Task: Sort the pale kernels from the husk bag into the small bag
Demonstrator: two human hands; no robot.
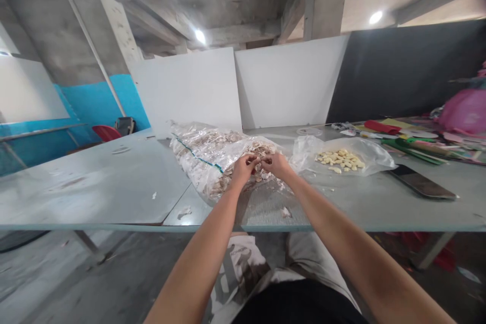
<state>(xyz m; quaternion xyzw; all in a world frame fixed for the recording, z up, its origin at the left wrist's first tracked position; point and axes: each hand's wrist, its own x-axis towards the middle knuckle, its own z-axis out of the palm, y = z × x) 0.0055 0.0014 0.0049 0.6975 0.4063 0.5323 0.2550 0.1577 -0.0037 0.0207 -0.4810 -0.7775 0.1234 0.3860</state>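
Note:
My left hand and my right hand meet over a heap of pale brown husks, their fingertips close together. The fingers of both are pinched; whatever small piece they hold is too small to make out. Under and to the left of them lies a large clear plastic bag with a green edge strip, full of husk-like pieces. Right of my right hand, peeled cream-coloured cloves rest on another clear plastic bag.
A black phone lies on the grey table at the right. Behind it are coloured papers and a pink bag. White panels stand along the back. Husk scraps lie near the front edge.

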